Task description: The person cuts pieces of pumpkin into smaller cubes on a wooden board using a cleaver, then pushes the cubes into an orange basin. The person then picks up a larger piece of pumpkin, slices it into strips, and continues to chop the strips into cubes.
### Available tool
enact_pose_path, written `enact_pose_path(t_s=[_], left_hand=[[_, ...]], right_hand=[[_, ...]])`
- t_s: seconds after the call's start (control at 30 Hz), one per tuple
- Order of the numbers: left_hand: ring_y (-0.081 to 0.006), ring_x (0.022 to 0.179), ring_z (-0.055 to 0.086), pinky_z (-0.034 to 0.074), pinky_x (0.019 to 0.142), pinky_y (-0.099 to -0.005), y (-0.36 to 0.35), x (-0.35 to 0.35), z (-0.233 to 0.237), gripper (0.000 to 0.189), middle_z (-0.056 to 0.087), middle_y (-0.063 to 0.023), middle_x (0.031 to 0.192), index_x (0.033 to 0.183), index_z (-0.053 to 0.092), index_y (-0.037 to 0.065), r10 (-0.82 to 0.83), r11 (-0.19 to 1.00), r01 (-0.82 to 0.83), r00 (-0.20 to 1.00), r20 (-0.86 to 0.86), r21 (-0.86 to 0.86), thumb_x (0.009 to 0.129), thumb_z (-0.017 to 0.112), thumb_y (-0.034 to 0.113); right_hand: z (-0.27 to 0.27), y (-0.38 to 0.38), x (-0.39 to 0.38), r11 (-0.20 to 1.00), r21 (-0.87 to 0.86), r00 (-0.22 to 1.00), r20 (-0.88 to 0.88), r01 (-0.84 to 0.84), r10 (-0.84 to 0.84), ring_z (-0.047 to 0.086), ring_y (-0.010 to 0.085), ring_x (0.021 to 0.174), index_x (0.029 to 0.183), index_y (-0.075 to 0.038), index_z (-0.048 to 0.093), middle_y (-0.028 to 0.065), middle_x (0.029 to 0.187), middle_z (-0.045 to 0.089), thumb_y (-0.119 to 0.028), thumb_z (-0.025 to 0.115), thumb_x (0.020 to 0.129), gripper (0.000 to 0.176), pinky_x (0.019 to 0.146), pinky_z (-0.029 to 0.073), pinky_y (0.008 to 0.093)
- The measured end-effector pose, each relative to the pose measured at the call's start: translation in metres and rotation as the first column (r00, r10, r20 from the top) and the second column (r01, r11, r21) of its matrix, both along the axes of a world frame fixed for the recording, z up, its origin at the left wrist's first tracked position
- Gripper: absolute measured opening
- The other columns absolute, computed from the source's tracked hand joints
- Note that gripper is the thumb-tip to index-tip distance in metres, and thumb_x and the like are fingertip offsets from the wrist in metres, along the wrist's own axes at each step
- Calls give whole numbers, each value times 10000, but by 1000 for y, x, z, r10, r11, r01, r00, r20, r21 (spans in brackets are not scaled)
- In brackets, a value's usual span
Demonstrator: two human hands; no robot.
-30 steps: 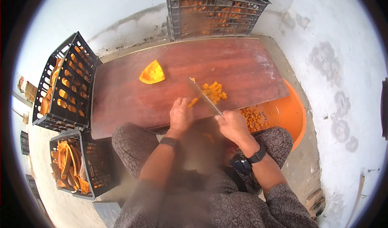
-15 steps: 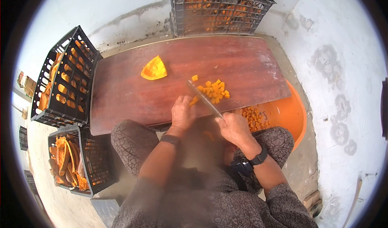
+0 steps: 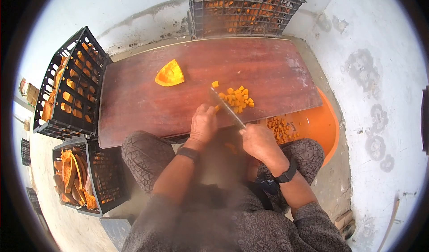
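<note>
My right hand [image 3: 260, 144] is closed round the handle of a knife [image 3: 229, 109], its blade slanting up and left across the board. My left hand [image 3: 204, 124] has its fingers curled at the board's near edge, gripping a small pumpkin piece [image 3: 217, 108] that is mostly hidden, just left of the blade. Right of the blade lies a loose heap of orange pumpkin cubes [image 3: 240, 97], with a single cube [image 3: 215, 84] beyond the knife tip. Farther back sits a large pumpkin chunk [image 3: 170, 74], hollow side up.
The reddish-brown board [image 3: 134, 104] spans my knees. An orange tub [image 3: 319, 122] with diced pieces stands under its right end. Black crates of pumpkin are at the left [image 3: 73, 89], lower left [image 3: 107, 176] and back [image 3: 243, 13]. A white wall [image 3: 375, 87] rises at the right.
The knife has shifted slightly to the right, and less of the pumpkin piece shows at my left fingertips. The cube heap and the large chunk lie as before.
</note>
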State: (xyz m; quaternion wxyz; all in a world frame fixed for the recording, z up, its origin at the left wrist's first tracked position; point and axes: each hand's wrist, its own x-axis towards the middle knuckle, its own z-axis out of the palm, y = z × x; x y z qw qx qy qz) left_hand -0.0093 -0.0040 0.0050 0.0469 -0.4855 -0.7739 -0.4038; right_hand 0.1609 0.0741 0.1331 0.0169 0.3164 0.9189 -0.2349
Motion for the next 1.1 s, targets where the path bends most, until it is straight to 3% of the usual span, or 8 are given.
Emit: enact_pose_path(t_s=[0.23, 0.33, 0.47, 0.67, 0.77, 0.83, 0.93, 1.1], left_hand=[[-365, 810, 605, 523, 697, -442, 3, -2, -1, 126, 580, -159, 839, 830, 603, 34, -3, 1000, 5, 993, -120, 19, 726, 611, -38], [-378, 821, 583, 508, 720, -479, 1, -2, -3, 123, 567, -180, 853, 853, 606, 37, -41, 999, 38, 995, -86, -35, 741, 568, 3], [-364, 819, 606, 524, 700, -443, 0, -1, -2, 127, 585, -153, 847, 837, 605, 36, -70, 997, 71, 995, -73, 17, 726, 618, -25], [-369, 835, 597, 513, 715, -463, -5, -1, 3, 145, 595, -158, 888, 884, 637, 49, -98, 993, 99, 995, -22, 62, 760, 583, -4], [-364, 837, 602, 513, 719, -463, -5, 2, 3, 140, 596, -152, 886, 891, 646, 57, -45, 998, 43, 998, 33, 47, 768, 593, 14], [-352, 848, 618, 524, 737, -438, -6, 1, 4, 212, 608, -148, 913, 952, 655, 48, -12, 1000, 12, 1000, 4, 21, 744, 634, 9], [-347, 853, 614, 521, 742, -431, -6, 2, 8, 198, 604, -145, 900, 951, 653, 51, -2, 1000, 2, 1000, -1, 16, 755, 633, 24], [-354, 857, 600, 510, 738, -450, -6, 0, 4, 173, 593, -145, 888, 936, 632, 59, -11, 999, 11, 1000, -14, 32, 766, 612, 33]], right_hand=[[-19, 6, -16, 1000, -14, 1000, 18, 15, -14, 628, 440, 861, 837, 58, 673, 279, 857, 647, -161, 569, 876, 246, 768, 481, 500], [-20, 11, -24, 999, -26, 999, 19, 36, -35, 632, 441, 862, 830, 58, 677, 285, 853, 647, -156, 583, 860, 235, 770, 486, 501], [-32, 19, -24, 996, -41, 997, 13, 80, -80, 642, 403, 854, 805, -3, 673, 226, 825, 660, -150, 576, 822, 177, 749, 495, 484], [-46, 22, -16, 995, -43, 985, -146, 88, -94, 625, 427, 789, 771, -2, 653, 246, 761, 635, -186, 579, 849, 213, 702, 471, 503], [-25, 16, -11, 995, -19, 988, -119, 102, -103, 607, 470, 794, 775, 46, 649, 281, 771, 623, -200, 561, 885, 283, 718, 471, 518], [-17, 13, -5, 994, -21, 976, -191, 103, -105, 608, 465, 780, 774, 49, 635, 280, 749, 618, -223, 572, 887, 302, 709, 471, 518], [-10, 8, 1, 993, 26, 979, -175, 114, -108, 613, 426, 710, 761, 3, 649, 249, 721, 621, -183, 594, 864, 220, 637, 460, 507], [-8, 0, 6, 998, 35, 989, -141, 53, -47, 622, 444, 734, 797, 39, 636, 264, 719, 620, -252, 582, 897, 313, 689, 490, 506]])
